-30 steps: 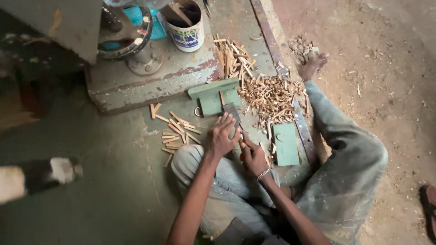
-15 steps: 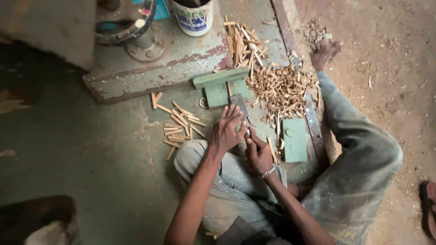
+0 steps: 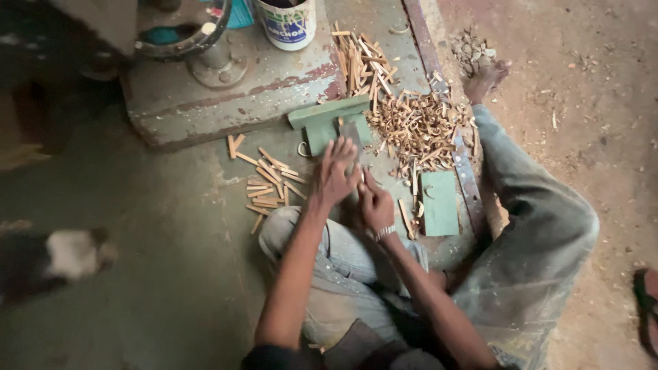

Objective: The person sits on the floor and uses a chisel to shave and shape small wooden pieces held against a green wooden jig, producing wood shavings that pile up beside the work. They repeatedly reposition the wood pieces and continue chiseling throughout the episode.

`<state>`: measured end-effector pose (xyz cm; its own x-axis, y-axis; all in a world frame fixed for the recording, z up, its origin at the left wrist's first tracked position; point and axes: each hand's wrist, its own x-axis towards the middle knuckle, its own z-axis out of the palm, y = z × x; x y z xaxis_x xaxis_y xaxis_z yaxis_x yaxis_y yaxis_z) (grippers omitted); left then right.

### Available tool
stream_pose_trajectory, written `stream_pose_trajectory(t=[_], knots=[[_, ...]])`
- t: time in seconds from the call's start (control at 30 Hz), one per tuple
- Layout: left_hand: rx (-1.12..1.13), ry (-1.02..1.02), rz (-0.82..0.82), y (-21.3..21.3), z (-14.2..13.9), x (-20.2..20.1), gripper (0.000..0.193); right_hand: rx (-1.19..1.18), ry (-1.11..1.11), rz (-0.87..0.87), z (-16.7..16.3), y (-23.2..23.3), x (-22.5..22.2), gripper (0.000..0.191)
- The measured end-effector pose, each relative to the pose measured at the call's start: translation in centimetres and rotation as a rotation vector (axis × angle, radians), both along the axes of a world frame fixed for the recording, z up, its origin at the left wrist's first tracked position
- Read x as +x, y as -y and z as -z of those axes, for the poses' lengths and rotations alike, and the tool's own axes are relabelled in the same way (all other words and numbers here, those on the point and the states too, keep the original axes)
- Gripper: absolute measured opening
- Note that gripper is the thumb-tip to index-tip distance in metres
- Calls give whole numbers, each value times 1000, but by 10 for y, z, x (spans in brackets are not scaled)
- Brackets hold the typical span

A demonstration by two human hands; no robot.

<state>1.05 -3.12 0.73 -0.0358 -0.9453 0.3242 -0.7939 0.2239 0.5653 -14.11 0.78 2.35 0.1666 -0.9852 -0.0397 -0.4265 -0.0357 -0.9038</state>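
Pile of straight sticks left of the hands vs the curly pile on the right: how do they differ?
The straight sticks are flat, short strips; the curled shavings are thin and coiled. The sticks lie scattered apart on the green floor, while the shavings form one dense heap. The sticks lie beside the left hand; the shavings lie beyond the right hand. Both are the same pale tan wood.

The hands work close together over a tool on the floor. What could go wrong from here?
1. The left hand lies over the dark blade-like tool, and the right hand sits just behind it; a slip might cut a finger.
2. The bare foot rests beside the shavings and sticks, so a splinter could prick it.
3. The loose strips beside the knee could perhaps slide underfoot.
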Motion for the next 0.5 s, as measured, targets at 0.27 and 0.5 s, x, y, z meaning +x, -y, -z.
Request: stream_pose_trajectory(t=[0.27, 0.5], knots=[[70, 54, -44, 19, -34, 4, 48, 76, 25, 104, -58, 22, 27, 42], [105, -58, -85, 14, -60, -1, 45, -16, 47, 85, -73, 29, 27, 29]])
